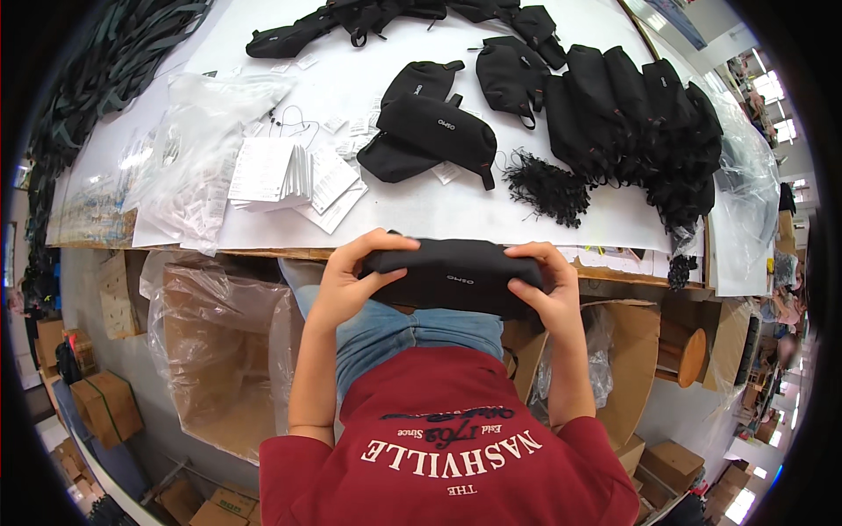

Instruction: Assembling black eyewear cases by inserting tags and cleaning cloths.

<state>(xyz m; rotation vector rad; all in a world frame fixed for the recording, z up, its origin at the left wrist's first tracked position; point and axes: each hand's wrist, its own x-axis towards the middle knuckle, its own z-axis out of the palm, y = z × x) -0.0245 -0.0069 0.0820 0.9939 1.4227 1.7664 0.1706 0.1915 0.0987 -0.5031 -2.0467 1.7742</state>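
Note:
Between my two hands I hold a black fabric pouch (447, 273) level at the table's front edge, above my lap. My left hand (358, 273) pinches its left end, thumb in front and fingers over the top. At the opposite end my right hand (548, 279) grips it the same way. Small pale lettering shows on the pouch's side. Just beyond, on the white table, more black pouches (430, 131) lie overlapped. A tangled heap of short black cords (545, 188) is to their right.
Stacked white cards (272, 171) and a clear plastic bag (189, 149) lie left on the table (386, 210). Many black pouches (605, 105) pile up at right. Black straps (105, 61) heap far left. Plastic-lined cardboard boxes (219, 342) stand below the edge.

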